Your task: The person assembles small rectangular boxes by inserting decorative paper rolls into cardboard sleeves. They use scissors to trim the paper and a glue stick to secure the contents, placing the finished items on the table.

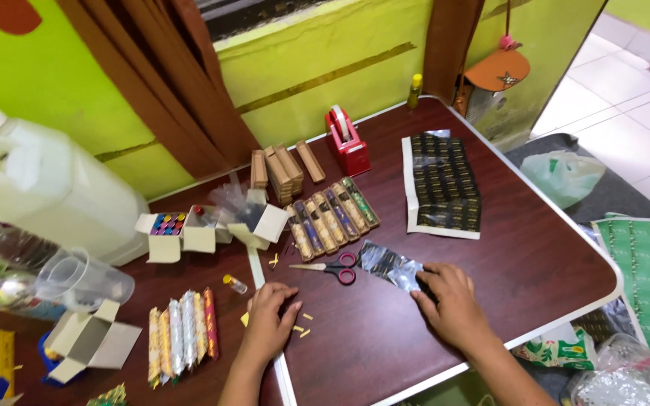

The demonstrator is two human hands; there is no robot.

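Both hands are down on the dark brown table (385,331). The right hand (453,301) is pressing on the near end of a shiny foil wrapper strip (389,265), fingers curled over it, so it's pinning or gripping that end. The strip's long axis runs diagonally, from under the right hand up and away to the left, with its far end pointing at the scissors. The left hand (271,319) just rests flat-ish on the table with fingers loosely bent, holding nothing as far as I can see, right by some tiny yellow scraps (300,325).

The red-handled scissors (329,267) lie just left of the strip, handles beside it, blades pointing left. Behind them there's a row of long patterned tubes in a tray (332,214), plus a red tape dispenser (346,139) further back. A black and gold printed sheet (443,186) lies flat to the right. On the left: a small open box of coloured caps (167,224), a row of wrapped sticks (182,334) and a big white jug (47,184).
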